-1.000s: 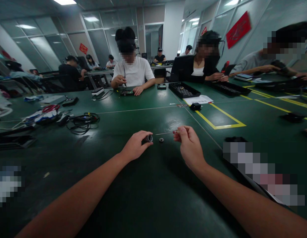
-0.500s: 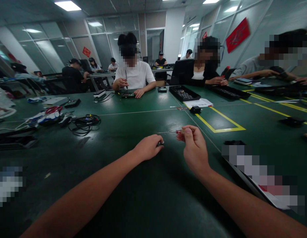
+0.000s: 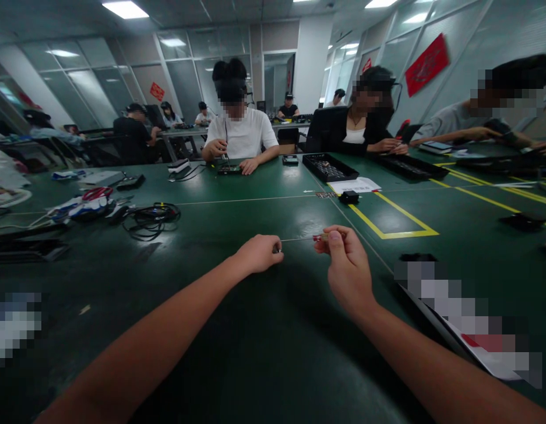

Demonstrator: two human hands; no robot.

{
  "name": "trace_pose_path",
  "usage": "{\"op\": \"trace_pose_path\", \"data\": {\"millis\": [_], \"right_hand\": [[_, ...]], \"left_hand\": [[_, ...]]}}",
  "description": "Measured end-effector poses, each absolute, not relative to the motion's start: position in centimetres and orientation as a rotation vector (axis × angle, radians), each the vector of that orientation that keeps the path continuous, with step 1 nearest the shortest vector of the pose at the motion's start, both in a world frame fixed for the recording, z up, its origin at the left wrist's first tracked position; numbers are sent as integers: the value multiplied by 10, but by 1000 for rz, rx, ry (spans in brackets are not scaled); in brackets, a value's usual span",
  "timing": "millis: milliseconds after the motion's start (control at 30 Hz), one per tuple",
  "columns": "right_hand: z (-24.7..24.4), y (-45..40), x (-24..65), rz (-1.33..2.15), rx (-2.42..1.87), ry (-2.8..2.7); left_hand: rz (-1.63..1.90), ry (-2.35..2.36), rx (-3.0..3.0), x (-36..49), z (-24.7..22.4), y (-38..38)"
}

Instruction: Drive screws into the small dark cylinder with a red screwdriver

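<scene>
My right hand (image 3: 349, 265) pinches the red and pale handle of a thin screwdriver (image 3: 320, 238), its long shaft pointing left. Opposite it, my left hand (image 3: 260, 253) is closed around a small dark, shiny object (image 3: 278, 251), mostly hidden by the fingers. The shaft reaches across the gap between the hands to the fingers of my left hand; its tip is too small to make out. Both hands are over the green table (image 3: 237, 330).
A black cable coil (image 3: 152, 221) and tangled wires lie at left. Beyond my hands are a small black block (image 3: 349, 197), a paper sheet (image 3: 359, 185) and a black parts tray (image 3: 329, 168). A blurred-out tray sits at right. Several people work around the tables.
My left hand has moved slightly left and up, with the small object still in it. My right hand has hardly moved. The view has shifted a little.
</scene>
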State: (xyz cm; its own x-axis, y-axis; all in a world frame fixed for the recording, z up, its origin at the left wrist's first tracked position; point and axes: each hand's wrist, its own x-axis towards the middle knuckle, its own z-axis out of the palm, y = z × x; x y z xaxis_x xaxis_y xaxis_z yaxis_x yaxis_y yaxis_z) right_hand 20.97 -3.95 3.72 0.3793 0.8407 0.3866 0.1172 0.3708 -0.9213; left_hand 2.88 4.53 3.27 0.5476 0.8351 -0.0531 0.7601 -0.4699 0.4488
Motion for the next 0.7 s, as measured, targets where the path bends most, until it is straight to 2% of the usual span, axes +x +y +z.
{"op": "trace_pose_path", "data": {"millis": [267, 500, 700], "right_hand": [[36, -39, 211, 638, -1106, -1115], [35, -37, 210, 660, -1119, -1135], [33, -36, 210, 674, -1120, -1140]], "left_hand": [[753, 1065, 1354, -67, 41, 54], [1341, 1283, 808, -173, 70, 50], [1756, 1533, 574, -257, 69, 44]]}}
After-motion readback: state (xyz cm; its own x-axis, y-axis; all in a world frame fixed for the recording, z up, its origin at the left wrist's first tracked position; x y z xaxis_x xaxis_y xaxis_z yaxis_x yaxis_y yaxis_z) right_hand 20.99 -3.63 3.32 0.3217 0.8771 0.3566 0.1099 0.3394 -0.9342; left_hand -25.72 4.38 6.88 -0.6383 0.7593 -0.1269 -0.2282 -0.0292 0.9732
